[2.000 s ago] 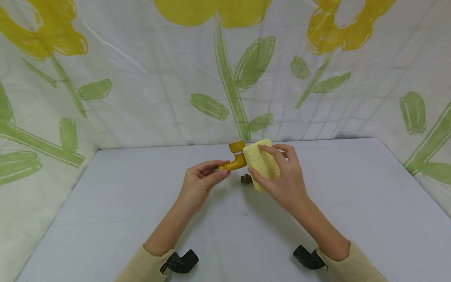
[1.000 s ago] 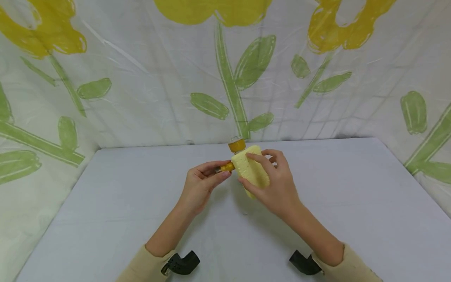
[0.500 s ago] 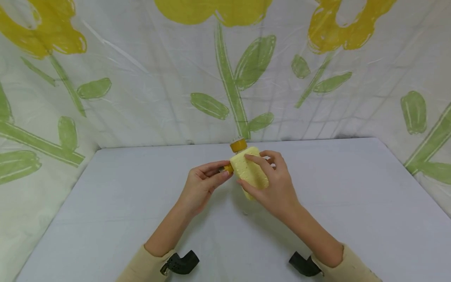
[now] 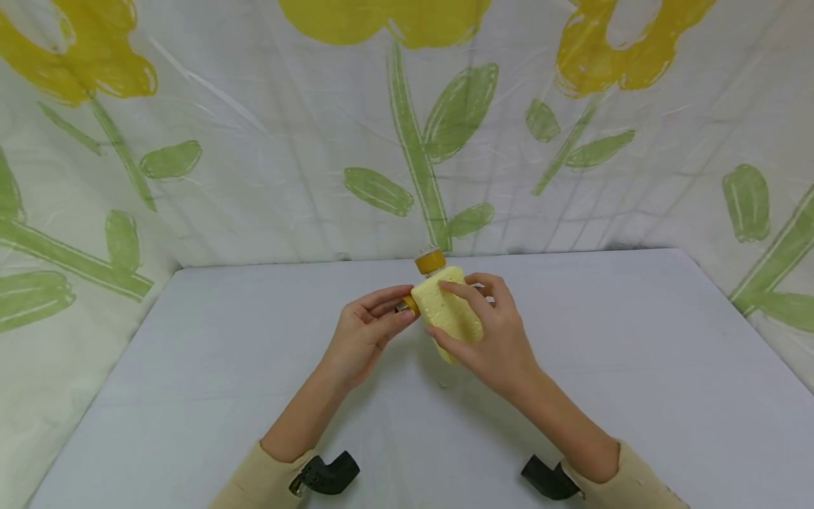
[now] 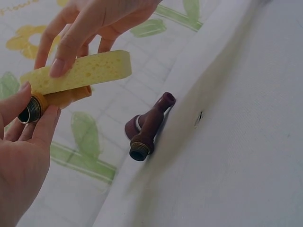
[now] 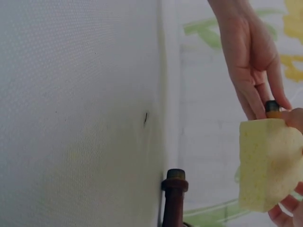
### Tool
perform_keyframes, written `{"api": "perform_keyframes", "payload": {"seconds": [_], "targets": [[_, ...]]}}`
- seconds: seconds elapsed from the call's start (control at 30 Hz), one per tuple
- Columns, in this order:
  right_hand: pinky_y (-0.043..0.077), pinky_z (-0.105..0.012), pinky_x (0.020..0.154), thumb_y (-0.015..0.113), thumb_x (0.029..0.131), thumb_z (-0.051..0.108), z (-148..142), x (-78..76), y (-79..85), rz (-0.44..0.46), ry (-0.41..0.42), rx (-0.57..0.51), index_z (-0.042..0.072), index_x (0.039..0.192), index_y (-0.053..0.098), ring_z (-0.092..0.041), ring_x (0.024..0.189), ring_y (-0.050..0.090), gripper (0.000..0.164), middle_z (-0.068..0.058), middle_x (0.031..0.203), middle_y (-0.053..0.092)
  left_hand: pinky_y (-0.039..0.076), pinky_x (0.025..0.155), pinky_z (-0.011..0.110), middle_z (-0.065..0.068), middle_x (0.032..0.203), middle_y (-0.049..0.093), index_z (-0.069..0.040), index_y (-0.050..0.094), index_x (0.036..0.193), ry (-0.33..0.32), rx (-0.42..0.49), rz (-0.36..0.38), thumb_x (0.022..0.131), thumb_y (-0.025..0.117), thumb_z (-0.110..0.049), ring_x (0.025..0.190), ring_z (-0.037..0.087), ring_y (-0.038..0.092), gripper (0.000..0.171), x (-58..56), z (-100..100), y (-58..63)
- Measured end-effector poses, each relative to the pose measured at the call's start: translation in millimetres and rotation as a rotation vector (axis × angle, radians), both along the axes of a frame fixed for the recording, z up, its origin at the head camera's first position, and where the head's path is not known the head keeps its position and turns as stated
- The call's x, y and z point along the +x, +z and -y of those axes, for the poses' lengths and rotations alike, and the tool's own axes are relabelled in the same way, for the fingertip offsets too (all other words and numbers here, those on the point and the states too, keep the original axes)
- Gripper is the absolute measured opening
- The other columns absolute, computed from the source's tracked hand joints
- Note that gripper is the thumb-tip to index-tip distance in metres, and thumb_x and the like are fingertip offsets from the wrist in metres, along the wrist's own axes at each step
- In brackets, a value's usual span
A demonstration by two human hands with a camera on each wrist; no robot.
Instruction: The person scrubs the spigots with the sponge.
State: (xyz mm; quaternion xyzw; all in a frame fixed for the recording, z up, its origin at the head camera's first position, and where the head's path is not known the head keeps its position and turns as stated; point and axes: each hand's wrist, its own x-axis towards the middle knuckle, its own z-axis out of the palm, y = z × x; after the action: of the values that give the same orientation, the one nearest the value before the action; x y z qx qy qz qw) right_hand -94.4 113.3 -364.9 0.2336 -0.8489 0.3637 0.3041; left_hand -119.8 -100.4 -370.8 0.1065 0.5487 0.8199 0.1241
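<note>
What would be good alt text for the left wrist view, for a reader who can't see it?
A left hand pinches a yellow threaded pipe fitting while a right hand holds a yellow sponge along it. Further right in the image, a dark red fitting lies on a white table, with a flower-painted sheet behind.

Yellow fitting [image 4: 430,262] partly hidden behind sponge [image 4: 447,309].

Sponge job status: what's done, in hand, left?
Done: sponge and yellow pipe picked up and together. In hand: left hand pinches the yellow pipe; right hand holds the sponge against it, likely wiping. Left: perhaps the dark red pipe, lying on the table, touched by neither hand. Cleanliness can't be judged.
</note>
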Motion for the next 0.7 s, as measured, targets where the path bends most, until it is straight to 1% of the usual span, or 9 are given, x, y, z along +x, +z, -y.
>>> {"api": "perform_keyframes", "payload": {"seconds": [0.17,0.27,0.37,0.43,0.5,0.6,0.7], "targets": [[0.061,-0.045,0.071,0.098,0.073,0.012,-3.4,-2.2,2.6,0.010,-0.032,-0.008,0.012,0.127,0.072,-0.036,0.101,0.059,0.059,-0.021,0.123,0.057,0.060,0.098,0.027,0.000,0.122,0.074,0.017,0.056,0.139,-0.002,0.000,-0.017,0.100,0.058,0.013,0.115,0.014,0.071,0.040,-0.1,-0.1,0.5],[0.061,-0.045,0.072,0.098,0.073,0.012,-4.2,-2.2,1.8,0.031,-0.038,-0.027,0.013,0.127,0.072,-0.035,0.103,0.059,0.059,-0.020,0.124,0.056,0.060,0.098,0.027,0.000,0.122,0.074,0.012,0.062,0.135,-0.009,0.010,-0.022,0.099,0.059,0.014,0.115,0.014,0.070,0.036,0.0,0.0,0.3],[0.062,-0.043,0.074,0.097,0.075,0.014,-2.3,-1.0,-1.3,0.033,-0.004,-0.024,0.012,0.127,0.072,-0.035,0.104,0.059,0.058,-0.021,0.124,0.055,0.060,0.096,0.026,-0.001,0.117,0.075,0.000,0.073,0.123,-0.009,0.037,-0.010,0.097,0.059,0.016,0.109,0.013,0.072,0.033,-0.3,0.1,-0.8],[0.062,-0.043,0.076,0.097,0.075,0.015,-0.7,-0.4,-3.1,0.023,0.020,-0.019,0.011,0.128,0.071,-0.034,0.105,0.059,0.059,-0.020,0.124,0.055,0.061,0.095,0.025,-0.001,0.113,0.075,-0.010,0.077,0.114,-0.008,0.050,-0.003,0.097,0.058,0.017,0.106,0.012,0.073,0.037,-0.7,0.4,-2.0],[0.062,-0.043,0.077,0.097,0.075,0.014,0.5,-0.5,-3.8,0.013,0.035,-0.022,0.011,0.128,0.071,-0.033,0.106,0.059,0.060,-0.020,0.124,0.055,0.060,0.096,0.026,-0.002,0.111,0.075,-0.016,0.078,0.107,-0.007,0.064,0.000,0.099,0.056,0.016,0.104,0.012,0.073,0.040,-1.1,0.5,-3.1],[0.062,-0.042,0.077,0.097,0.074,0.012,0.7,-0.6,-3.6,0.017,0.065,-0.038,0.012,0.130,0.070,-0.031,0.107,0.059,0.062,-0.018,0.124,0.056,0.060,0.095,0.025,-0.003,0.107,0.075,-0.020,0.079,0.099,0.003,0.089,0.019,0.106,0.049,0.009,0.102,0.010,0.072,0.043,-1.6,0.9,-4.5],[0.061,-0.042,0.076,0.096,0.074,0.011,-0.3,-0.7,-2.4,0.026,0.104,-0.038,0.012,0.131,0.070,-0.030,0.107,0.060,0.063,-0.018,0.126,0.056,0.060,0.093,0.023,-0.005,0.103,0.075,-0.020,0.079,0.093,0.021,0.110,0.054,0.111,0.043,0.003,0.098,0.009,0.071,0.046,-1.7,0.9,-4.5]]}}
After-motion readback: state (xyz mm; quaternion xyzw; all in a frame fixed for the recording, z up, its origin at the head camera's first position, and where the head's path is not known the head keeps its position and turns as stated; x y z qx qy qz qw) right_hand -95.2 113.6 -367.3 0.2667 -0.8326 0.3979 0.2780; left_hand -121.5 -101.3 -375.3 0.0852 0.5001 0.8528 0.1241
